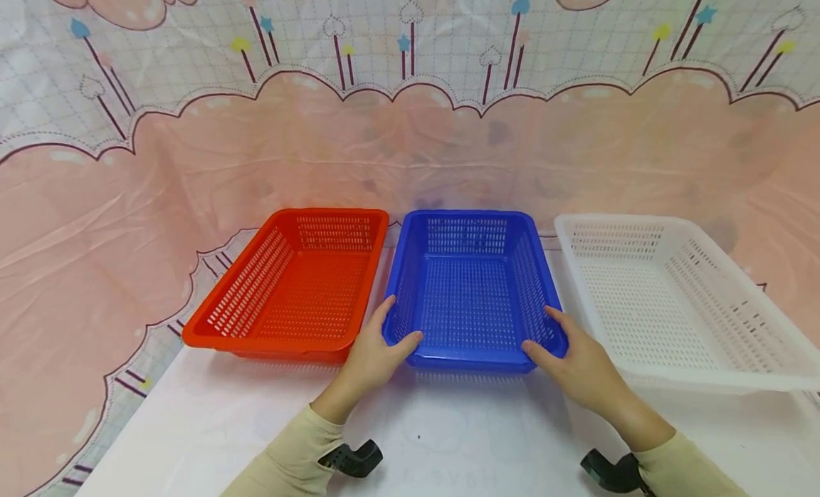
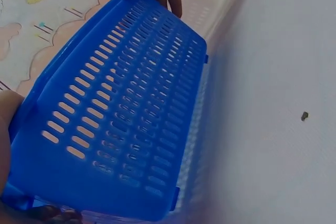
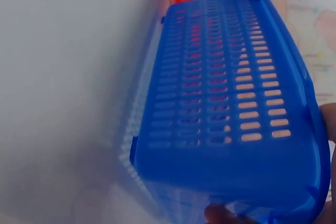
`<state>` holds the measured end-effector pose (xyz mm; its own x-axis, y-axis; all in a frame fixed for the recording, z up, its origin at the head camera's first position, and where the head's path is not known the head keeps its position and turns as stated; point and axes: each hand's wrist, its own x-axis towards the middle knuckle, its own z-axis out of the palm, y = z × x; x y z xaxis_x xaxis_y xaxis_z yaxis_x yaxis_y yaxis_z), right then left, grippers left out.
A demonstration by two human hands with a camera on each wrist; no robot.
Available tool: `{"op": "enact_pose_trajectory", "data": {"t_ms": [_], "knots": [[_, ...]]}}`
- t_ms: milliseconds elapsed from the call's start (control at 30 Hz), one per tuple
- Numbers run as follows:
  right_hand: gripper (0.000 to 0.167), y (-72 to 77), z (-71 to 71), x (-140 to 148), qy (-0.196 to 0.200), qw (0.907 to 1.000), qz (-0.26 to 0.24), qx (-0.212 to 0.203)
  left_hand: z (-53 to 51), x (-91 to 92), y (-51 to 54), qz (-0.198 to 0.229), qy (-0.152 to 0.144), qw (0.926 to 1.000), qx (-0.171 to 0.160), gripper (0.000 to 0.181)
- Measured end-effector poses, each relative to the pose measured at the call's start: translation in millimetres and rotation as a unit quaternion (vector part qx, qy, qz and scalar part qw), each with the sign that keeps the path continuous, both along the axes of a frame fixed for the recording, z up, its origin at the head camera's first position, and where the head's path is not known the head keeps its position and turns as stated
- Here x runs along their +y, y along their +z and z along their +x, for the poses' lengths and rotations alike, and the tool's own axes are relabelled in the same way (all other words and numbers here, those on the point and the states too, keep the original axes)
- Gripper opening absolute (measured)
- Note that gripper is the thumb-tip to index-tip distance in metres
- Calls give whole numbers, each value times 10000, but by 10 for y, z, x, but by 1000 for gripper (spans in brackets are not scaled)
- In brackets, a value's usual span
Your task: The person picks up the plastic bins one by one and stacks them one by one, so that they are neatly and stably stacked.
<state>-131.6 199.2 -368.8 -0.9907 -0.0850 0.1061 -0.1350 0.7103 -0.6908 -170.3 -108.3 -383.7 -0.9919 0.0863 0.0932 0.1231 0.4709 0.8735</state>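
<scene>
A blue plastic basket [image 1: 470,357] with slotted walls stands in the middle of the head view. My left hand [image 1: 374,352] grips its near left corner, the thumb lying over the rim. At the near right corner my right hand [image 1: 581,365] holds the basket in the same way. The left wrist view shows the slotted near wall [image 2: 121,103] of the basket close up, with a gap of shadow along its base. Most of the fingers are hidden behind or under the rim in the head view. Nothing lies inside the basket.
To the left stands a red basket [image 1: 275,342], close beside my left hand. A white basket [image 1: 711,377] stands on the right. All are on a white tabletop [image 1: 461,440], with a patterned pink cloth [image 1: 410,148] hanging behind.
</scene>
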Motion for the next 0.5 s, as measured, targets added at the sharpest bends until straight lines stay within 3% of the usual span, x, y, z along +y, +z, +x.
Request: {"op": "enact_pose_trajectory", "data": {"t_ms": [200,500], "knots": [[81,156,107,-14,-173,9996,-127,202,152,-38,179,48,68,9998,176,75],[81,409,184,-3,-231,9983,-377,388,247,-195,481,217,-258,9991,245,72]]}}
